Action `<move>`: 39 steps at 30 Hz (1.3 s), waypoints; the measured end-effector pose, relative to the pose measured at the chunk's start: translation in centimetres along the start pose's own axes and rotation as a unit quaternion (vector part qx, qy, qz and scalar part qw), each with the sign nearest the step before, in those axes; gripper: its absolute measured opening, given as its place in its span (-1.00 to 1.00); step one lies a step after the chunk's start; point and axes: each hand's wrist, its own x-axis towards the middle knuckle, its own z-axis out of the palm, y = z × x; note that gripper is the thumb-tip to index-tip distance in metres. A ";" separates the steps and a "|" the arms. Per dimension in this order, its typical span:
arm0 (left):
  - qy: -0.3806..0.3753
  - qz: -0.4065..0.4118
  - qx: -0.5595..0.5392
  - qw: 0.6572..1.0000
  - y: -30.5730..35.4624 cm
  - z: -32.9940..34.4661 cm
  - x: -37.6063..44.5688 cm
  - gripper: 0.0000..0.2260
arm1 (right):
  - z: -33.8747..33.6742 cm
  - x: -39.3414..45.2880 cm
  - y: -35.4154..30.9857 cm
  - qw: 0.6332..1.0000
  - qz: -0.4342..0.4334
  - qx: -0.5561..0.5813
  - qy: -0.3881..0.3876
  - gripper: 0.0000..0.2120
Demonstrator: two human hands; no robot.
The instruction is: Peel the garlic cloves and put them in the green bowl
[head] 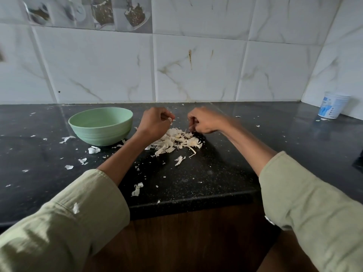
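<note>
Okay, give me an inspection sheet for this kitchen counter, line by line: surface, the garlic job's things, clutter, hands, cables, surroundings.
Surface: black speckled countertop, littered with white skin flakes.
Job's things: green bowl upright at left, inside hidden by its rim; pile of garlic skins with a few cloves in it, below the hands.
Clutter: loose skin scraps around the bowl and by the front edge; one flake on the left sleeve.
Hands: left hand pinches a small white bit; right hand curled, fingertips down at the pile, blurred.
Cables: nothing seen.
Surroundings: white marbled wall tiles; white-and-blue tub in the far right corner.
</note>
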 end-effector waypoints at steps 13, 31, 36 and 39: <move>0.035 0.068 -0.055 0.996 1.3 -0.6 -0.3 -0.88 | -0.1 -0.1 -1.1 0.892 -0.101 0.423 0.122 -0.82; 0.051 0.061 -0.093 0.993 2.0 -1.3 -0.8 -0.79 | -0.5 0.0 -0.7 0.879 -0.094 0.450 0.125 -0.80; 0.067 0.049 -0.080 0.993 2.1 -1.3 -0.7 -0.84 | -0.5 0.0 -0.8 0.883 -0.096 0.443 0.121 -0.85; 0.064 0.053 -0.077 0.994 2.3 -1.3 -0.9 -0.90 | -0.5 0.1 -0.8 0.886 -0.093 0.438 0.118 -0.86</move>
